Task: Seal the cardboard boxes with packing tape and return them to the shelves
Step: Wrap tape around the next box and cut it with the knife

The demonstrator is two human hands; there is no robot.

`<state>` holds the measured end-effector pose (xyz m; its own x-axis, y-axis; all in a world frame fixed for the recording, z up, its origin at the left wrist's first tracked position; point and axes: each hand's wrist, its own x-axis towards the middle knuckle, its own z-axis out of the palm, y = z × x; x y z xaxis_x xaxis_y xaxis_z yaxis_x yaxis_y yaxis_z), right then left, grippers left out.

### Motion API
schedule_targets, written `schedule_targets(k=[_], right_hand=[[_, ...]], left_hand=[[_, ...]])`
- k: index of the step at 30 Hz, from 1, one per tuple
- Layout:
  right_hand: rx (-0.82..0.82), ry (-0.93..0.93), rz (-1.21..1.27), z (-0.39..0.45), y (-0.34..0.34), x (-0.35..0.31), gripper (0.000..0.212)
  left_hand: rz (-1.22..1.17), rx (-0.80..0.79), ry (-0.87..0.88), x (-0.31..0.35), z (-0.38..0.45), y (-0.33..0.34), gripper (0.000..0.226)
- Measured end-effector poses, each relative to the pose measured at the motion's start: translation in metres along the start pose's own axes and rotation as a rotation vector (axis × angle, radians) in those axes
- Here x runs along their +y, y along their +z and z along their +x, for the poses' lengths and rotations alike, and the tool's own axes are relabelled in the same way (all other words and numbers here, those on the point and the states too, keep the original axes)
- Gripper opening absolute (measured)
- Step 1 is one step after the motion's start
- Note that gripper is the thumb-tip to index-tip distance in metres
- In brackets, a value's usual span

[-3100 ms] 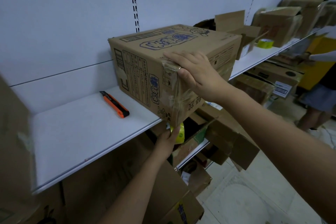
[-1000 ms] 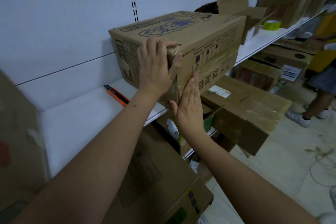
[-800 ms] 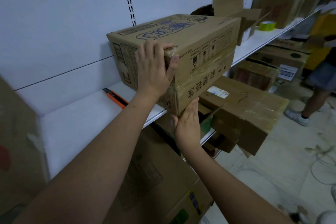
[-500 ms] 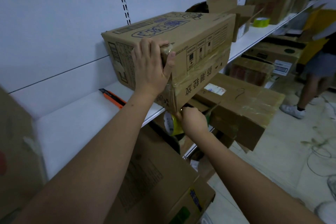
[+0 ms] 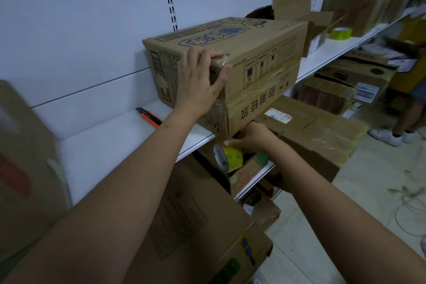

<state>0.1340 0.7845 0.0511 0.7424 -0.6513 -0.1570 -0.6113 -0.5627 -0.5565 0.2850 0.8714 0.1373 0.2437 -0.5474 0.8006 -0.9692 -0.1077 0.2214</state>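
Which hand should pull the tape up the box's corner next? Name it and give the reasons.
Right. The right hand already holds the yellow tape roll just under the box corner. The left hand is pressing the taped upper corner, steadying the box on the shelf.

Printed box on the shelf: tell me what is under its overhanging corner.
Under the box, the right hand holds a yellow tape roll. The box covers that hand's fingertips.
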Motion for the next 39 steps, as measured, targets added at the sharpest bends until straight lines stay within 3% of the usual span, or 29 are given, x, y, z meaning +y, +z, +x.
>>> schedule_targets(k=[2,4,6,8,10,12,13,15,19,24,28,30,33,36,39], right_hand=[[-0.056,0.028,-0.126,-0.014,-0.014,-0.002,0.044],[0.089,0.043,-0.239,-0.032,-0.017,-0.011,0.046],[0.266,-0.025,-0.252,-0.051,-0.005,-0.032,0.051],[0.299,-0.178,-0.199,-0.065,0.016,-0.062,0.046],[0.29,-0.304,-0.153,-0.061,0.038,-0.089,0.036],[0.347,-0.386,-0.103,-0.039,0.057,-0.111,0.027],[0.372,-0.414,-0.081,-0.026,0.064,-0.122,0.024],[0.364,-0.464,-0.081,0.001,0.079,-0.143,0.024],[0.214,-0.522,-0.346,0.043,0.093,-0.168,0.056],[0.178,-0.433,-0.703,0.04,0.08,-0.15,0.045],[0.16,-0.415,-0.524,0.017,0.074,-0.128,0.037],[0.163,-0.432,-0.38,-0.007,0.066,-0.116,0.032],[0.11,-0.403,-0.149,-0.056,0.051,-0.072,0.029],[0.056,-0.318,-0.061,-0.096,0.041,-0.01,0.028],[0.03,-0.214,0.013,-0.116,0.03,0.044,0.035]], left_hand=[[-0.104,-0.097,0.041,-0.003,0.003,-0.015,0.068],[-0.227,-0.162,0.094,-0.013,0.001,-0.034,0.057],[-0.244,-0.123,0.023,-0.033,-0.014,-0.051,0.043],[-0.132,-0.044,-0.244,-0.06,-0.052,-0.064,0.038],[0.072,-0.073,-0.585,-0.089,-0.101,-0.071,0.036],[0.27,-0.271,-0.836,-0.103,-0.142,-0.079,0.041],[0.354,-0.377,-0.875,-0.104,-0.155,-0.081,0.045],[0.447,-0.498,-0.842,-0.101,-0.167,-0.082,0.053],[0.479,-0.571,-0.809,-0.091,-0.17,-0.087,0.058],[0.441,-0.535,-0.768,-0.087,-0.173,-0.095,0.056],[0.424,-0.47,-0.777,-0.088,-0.174,-0.094,0.053],[0.38,-0.286,-0.743,-0.08,-0.178,-0.095,0.043],[0.333,-0.034,-0.522,-0.04,-0.195,-0.085,0.025],[0.107,-0.025,-0.372,0.009,-0.228,-0.054,0.029],[-0.166,-0.001,-0.61,0.035,-0.244,-0.013,0.035]])
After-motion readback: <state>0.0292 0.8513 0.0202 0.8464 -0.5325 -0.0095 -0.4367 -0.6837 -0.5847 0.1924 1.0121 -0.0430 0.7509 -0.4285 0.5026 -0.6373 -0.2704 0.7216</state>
